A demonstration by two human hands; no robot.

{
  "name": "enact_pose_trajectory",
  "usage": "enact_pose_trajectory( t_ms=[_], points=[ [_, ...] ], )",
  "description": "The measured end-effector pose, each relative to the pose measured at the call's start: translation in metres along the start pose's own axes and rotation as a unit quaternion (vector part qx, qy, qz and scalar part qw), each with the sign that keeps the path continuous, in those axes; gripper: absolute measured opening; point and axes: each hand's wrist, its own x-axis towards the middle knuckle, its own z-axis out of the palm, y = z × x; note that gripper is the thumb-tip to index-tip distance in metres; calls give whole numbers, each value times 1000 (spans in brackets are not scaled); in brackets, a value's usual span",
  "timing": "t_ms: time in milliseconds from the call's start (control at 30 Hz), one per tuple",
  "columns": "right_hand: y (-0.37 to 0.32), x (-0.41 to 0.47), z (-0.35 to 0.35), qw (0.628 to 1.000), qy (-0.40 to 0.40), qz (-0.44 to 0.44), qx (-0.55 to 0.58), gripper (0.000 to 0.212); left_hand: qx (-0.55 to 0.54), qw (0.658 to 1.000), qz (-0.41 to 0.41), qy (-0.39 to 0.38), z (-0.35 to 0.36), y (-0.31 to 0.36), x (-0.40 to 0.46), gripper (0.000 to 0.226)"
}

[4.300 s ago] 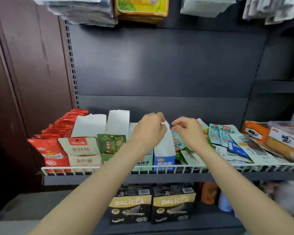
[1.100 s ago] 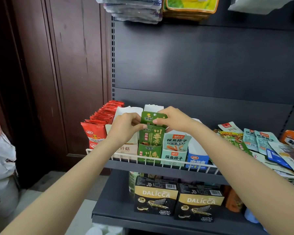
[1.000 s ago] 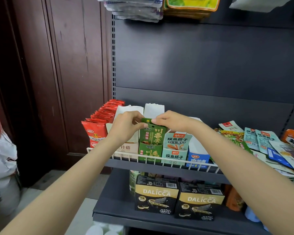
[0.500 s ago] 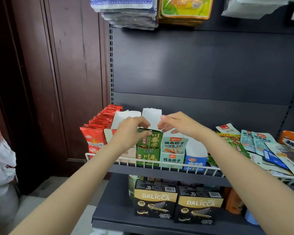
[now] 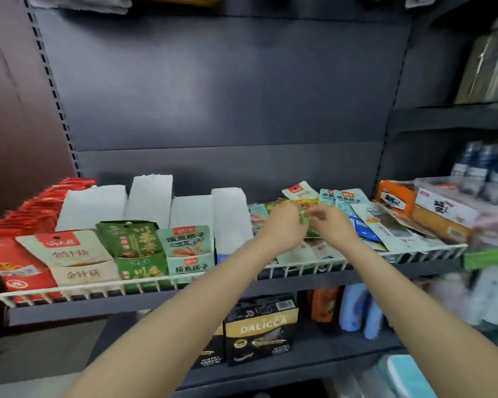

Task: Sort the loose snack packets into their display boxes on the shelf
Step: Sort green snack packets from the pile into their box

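Note:
Several display boxes stand in a row on the left of the shelf: a red box [image 5: 15, 268], a beige box [image 5: 72, 257], a green box [image 5: 135, 251], a teal box [image 5: 189, 248] and a tall white-backed box [image 5: 230, 219]. Loose snack packets [image 5: 385, 225] lie in a pile on the right half of the shelf. My left hand [image 5: 283, 228] and my right hand [image 5: 332, 229] meet over the left edge of that pile. Their fingertips are curled onto a green packet [image 5: 304, 219] that lies between them. The view is blurred there.
A white wire rail [image 5: 69, 288] runs along the shelf's front edge. An orange box [image 5: 396, 199] and clear-wrapped packs [image 5: 449, 208] sit at the far right. Dalicca wafer boxes [image 5: 260, 331] stand on the shelf below. Bottles [image 5: 483, 165] stand on the neighbouring shelf unit.
Both hands have left the green box, where a green packet now stands, and moved right to the loose pile. The view has swung right with them.

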Motion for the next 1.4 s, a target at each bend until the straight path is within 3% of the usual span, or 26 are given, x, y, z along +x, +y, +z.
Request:
enact_pose_trajectory(
  t_ms=[100,200,367,600,700,800,900,1000,1167,1300,1400],
  points=[
    [20,11,-2,998,-16,40,-49,38,33,996,-67,-57,25,-1,27,25],
    [26,22,3,995,-34,68,-62,38,17,991,-113,-69,44,-11,48,31],
    [28,33,17,994,10,95,-56,36,29,992,-104,-69,56,-20,57,19],
    [22,25,19,990,128,63,9,29,-19,991,-99,-89,54,-20,56,26],
    [12,18,7,984,168,31,54,38,-38,993,-73,-90,45,-14,46,9],
    [-7,8,-11,975,199,-38,94,32,-30,1000,-3,4,20,-8,31,36],
    [-34,-6,-28,957,241,-124,104,13,-20,992,43,113,-10,-10,13,50],
    [-64,-22,-40,934,272,-174,154,13,58,980,63,181,-42,-18,-4,58],
    [-111,-44,-38,919,252,-239,185,13,76,969,41,231,-92,-36,-33,20],
    [-142,-51,-28,923,210,-266,182,9,68,951,58,298,-118,-60,-58,14],
    [-161,-51,-16,945,113,-254,174,21,50,940,51,333,-133,-84,-76,11]
  ],
)
